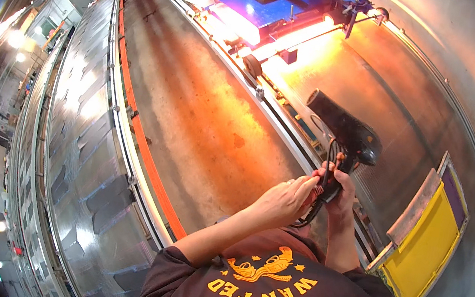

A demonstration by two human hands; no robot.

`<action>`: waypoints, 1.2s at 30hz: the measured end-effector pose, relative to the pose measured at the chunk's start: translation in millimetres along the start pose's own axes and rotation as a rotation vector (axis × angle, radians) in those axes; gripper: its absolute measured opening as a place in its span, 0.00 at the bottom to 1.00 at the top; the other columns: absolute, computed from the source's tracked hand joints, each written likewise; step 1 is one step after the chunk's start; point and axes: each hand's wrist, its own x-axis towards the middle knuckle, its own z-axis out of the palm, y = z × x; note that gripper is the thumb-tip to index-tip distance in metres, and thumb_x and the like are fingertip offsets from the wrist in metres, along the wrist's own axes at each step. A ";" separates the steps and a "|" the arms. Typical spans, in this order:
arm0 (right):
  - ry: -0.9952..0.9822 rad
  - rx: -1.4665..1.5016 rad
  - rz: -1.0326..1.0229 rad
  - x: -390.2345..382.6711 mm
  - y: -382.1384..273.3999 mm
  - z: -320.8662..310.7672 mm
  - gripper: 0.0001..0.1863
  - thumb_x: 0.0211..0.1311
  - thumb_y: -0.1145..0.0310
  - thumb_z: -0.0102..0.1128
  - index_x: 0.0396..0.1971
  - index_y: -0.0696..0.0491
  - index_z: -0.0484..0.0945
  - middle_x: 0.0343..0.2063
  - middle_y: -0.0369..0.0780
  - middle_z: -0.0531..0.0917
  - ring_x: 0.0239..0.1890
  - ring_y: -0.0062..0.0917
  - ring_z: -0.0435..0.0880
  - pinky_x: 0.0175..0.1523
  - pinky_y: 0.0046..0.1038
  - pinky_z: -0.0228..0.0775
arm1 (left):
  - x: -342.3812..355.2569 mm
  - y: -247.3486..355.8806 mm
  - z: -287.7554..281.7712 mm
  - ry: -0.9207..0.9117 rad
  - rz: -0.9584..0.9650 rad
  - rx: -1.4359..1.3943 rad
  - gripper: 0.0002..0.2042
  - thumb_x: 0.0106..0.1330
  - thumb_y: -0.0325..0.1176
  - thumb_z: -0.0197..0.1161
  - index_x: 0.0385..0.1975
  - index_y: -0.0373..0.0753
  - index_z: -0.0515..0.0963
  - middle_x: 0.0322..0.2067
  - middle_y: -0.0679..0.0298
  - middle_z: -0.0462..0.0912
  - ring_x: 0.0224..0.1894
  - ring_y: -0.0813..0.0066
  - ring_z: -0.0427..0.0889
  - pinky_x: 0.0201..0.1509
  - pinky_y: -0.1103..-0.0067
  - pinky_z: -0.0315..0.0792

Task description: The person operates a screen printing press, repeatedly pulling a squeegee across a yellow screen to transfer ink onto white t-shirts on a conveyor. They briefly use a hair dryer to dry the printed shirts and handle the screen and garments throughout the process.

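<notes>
A long table [82, 154] runs down the left from near to far, its metallic-looking top covered with rows of dark flat shapes. On the right lies another long table [409, 136], its surface washed in orange light toward the far part. Between the two stretches a concrete floor [192, 124], stained brown and lit by the same glow. At the far end of what shows clearly of the right table stands a blue machine [257, 8] on wheels, a bright glowing bar along its near side. The person's dark shirt [291, 284], printed in orange-yellow, fills the near middle. An orange strip [138, 140] follows the right edge of the left table. Near, on the right, a framed yellow screen [424, 247] sits tilted on the right table, with a purple patch at its far right corner and a wooden bar [414, 207] along its left side.

The black hair dryer [344, 124] is held up over the inner edge of the right table, its nozzle toward the far left. The right hand [343, 197] is curled closed around its handle. The left hand [288, 201] has its fingers drawn together on the dark cord [333, 147], which is looped against the handle.
</notes>
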 end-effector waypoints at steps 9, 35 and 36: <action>-0.055 0.002 -0.280 17.6 14.7 25.5 0.29 0.60 0.69 0.67 0.62 0.37 0.73 0.60 0.43 0.79 0.57 0.36 0.80 0.68 0.44 0.70 | 38.6 -73.0 -38.3 -0.317 0.228 -0.123 0.26 0.68 0.35 0.65 0.64 0.38 0.66 0.45 0.50 0.78 0.39 0.49 0.85 0.37 0.61 0.80; 0.561 -0.135 -1.041 -56.0 140.2 153.3 0.28 0.61 0.74 0.64 0.62 0.48 0.70 0.39 0.35 0.69 0.37 0.20 0.68 0.50 0.30 0.63 | 26.3 -465.2 -97.1 -0.231 -0.681 -0.938 0.23 0.73 0.48 0.66 0.56 0.36 0.74 0.39 0.62 0.83 0.33 0.77 0.82 0.35 0.77 0.77; 0.595 -0.154 -1.063 -59.2 140.8 156.1 0.28 0.62 0.73 0.64 0.62 0.49 0.70 0.39 0.35 0.69 0.37 0.20 0.68 0.50 0.30 0.63 | 34.3 -484.9 -116.3 -0.217 -0.698 -0.762 0.26 0.71 0.50 0.67 0.56 0.34 0.73 0.38 0.61 0.83 0.33 0.76 0.82 0.35 0.77 0.77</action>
